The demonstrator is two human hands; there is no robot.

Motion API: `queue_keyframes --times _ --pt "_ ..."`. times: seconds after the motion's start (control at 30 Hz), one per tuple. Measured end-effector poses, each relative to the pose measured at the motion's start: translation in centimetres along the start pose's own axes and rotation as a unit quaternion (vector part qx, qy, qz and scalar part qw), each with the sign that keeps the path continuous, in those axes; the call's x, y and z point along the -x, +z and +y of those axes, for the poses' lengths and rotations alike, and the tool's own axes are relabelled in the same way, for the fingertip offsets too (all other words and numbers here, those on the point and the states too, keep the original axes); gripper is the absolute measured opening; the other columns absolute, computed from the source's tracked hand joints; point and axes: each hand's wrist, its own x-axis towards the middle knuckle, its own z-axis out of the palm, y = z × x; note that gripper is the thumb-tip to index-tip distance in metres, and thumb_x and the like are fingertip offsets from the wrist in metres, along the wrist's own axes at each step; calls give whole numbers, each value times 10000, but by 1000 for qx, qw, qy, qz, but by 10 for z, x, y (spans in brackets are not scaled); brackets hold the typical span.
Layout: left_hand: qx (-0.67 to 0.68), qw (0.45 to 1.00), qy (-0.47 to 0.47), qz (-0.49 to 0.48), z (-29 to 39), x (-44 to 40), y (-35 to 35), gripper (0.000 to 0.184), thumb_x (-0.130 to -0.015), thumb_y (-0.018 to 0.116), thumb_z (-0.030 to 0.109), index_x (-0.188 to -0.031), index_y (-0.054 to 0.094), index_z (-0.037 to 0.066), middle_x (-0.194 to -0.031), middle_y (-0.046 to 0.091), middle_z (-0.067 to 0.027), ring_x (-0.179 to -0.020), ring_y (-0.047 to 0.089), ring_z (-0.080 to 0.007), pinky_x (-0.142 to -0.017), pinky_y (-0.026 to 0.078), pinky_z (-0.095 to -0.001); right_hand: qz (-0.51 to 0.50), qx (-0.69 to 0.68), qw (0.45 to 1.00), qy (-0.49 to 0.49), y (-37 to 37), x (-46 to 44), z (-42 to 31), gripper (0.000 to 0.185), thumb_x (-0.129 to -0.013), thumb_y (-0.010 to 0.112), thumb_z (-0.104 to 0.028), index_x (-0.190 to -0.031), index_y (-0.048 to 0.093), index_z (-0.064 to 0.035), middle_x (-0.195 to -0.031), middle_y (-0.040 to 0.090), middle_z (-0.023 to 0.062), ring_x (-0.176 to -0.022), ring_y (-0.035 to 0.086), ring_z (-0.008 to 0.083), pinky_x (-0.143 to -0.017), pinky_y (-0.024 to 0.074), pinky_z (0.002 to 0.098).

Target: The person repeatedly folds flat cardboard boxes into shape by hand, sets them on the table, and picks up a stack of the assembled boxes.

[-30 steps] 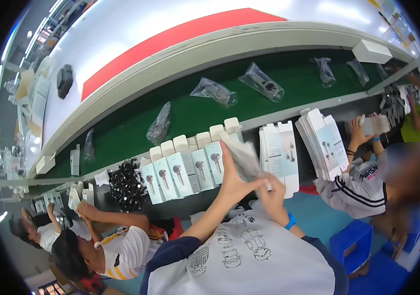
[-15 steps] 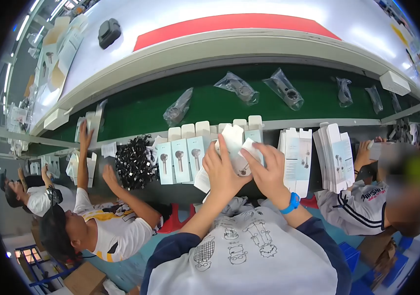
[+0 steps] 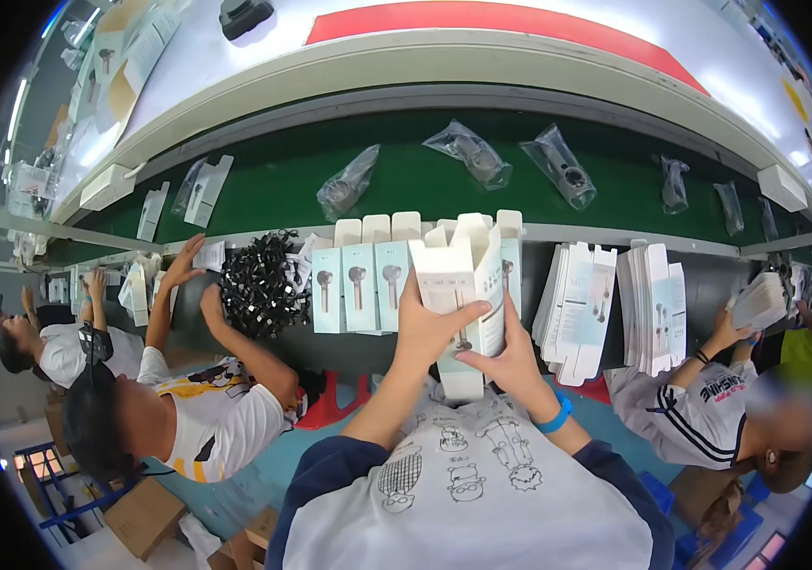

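An open white carton (image 3: pixel 461 275) with its top flaps raised is held between both my hands. My left hand (image 3: pixel 425 328) wraps its left side, the thumb across the front. My right hand (image 3: pixel 515 356) grips the lower right side, and a blue band is on that wrist. Behind and left of the carton stands a row of pale blue boxes (image 3: pixel 356 290) with earphone pictures and open white flaps. To the right lie two stacks of flattened cartons (image 3: pixel 577 309), (image 3: pixel 651 304).
Black cables (image 3: pixel 261 285) lie heaped left of the boxes. Bagged items (image 3: pixel 558 169) rest on the green belt (image 3: pixel 396 199) beyond. One co-worker (image 3: pixel 173 408) reaches in at the left; another (image 3: pixel 710 399) holds flat cartons at the right. A red stool (image 3: pixel 334 404) stands below.
The carton between my hands has gone from flattened to opened up, its flaps now upright. The view has shifted. The left co-worker's arm has come back from the belt.
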Motion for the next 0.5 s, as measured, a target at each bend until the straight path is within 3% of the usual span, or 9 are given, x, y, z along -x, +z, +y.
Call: queue_keyframes --times 0.03,0.1,0.17,0.23,0.27,0.3,0.33,0.4,0.5 --pt "0 1000 -2 -1 1 3 0 699 -621 863 85 -1201 487 -21 -1082 635 -134 -973 633 -183 -824 523 -318 -46 -27 996 74 -4 1 5 1094 -660 846 -197 -1488 159 1 -1465 334 222 -1398 268 279 -1050 360 411" --pt "-47 995 41 -73 5 11 3 725 -612 871 106 -1212 483 -17 -1050 643 -118 -952 637 -184 -809 527 -315 -91 -21 990 109 -14 0 12 1091 -683 833 -212 -1492 134 7 -1490 289 217 -1404 252 274 -1085 309 400" --pt "-70 994 41 -72 6 15 7 775 -606 876 140 -1241 462 -19 -1099 615 -129 -1005 613 -198 -854 507 -327 -116 17 988 -98 -21 -1 13 1030 -730 790 -218 -1490 137 16 -1476 305 217 -1375 313 296 -1109 263 396" --pt "-162 961 222 7 5 16 13 837 -586 872 166 -1273 428 -13 -1157 563 -165 -1068 581 -255 -883 480 -369 -59 -186 968 -161 -22 -4 -18 928 -825 661 -158 -1510 49 -27 -1469 315 192 -1368 316 306 -1109 253 392" --pt "-252 942 222 -27 9 18 11 858 -552 873 184 -1270 426 39 -1175 515 -190 -1097 544 -330 -881 456 -426 -2 -195 974 -114 -15 -3 -37 882 -840 622 -133 -1513 58 -49 -1417 369 181 -1330 360 297 -1093 280 381" --pt "-251 942 219 -32 6 18 12 858 -552 873 184 -1270 426 39 -1175 515 -190 -1097 544 -330 -881 456 -426 57 -204 975 -66 -6 -2 -52 838 -856 583 -108 -1515 67 -71 -1365 423 169 -1291 404 289 -1076 307 369" --pt "-263 912 311 -37 2 18 13 831 -546 871 188 -1248 440 84 -1164 514 -189 -1079 544 -355 -853 457 -442 102 -249 963 -12 1 -5 -63 732 -853 530 -54 -1494 177 -88 -1232 498 132 -1187 476 236 -1029 364 337" --pt "-238 835 496 -28 -12 10 13 716 -558 862 196 -1167 487 185 -1166 503 -182 -1044 539 -382 -816 459 -464 87 -297 951 6 -1 -12 -60 699 -840 551 -93 -1466 241 -76 -1208 507 119 -1141 497 206 -998 382 314" --pt "-201 873 442 -48 -12 19 3 645 -576 850 185 -1126 513 195 -1187 493 -186 -1033 538 -384 -812 463 -459 -9 -423 906 -7 -9 -16 -53 604 -848 558 -124 -1411 348 -63 -1157 511 93 -1082 515 167 -946 408 276"
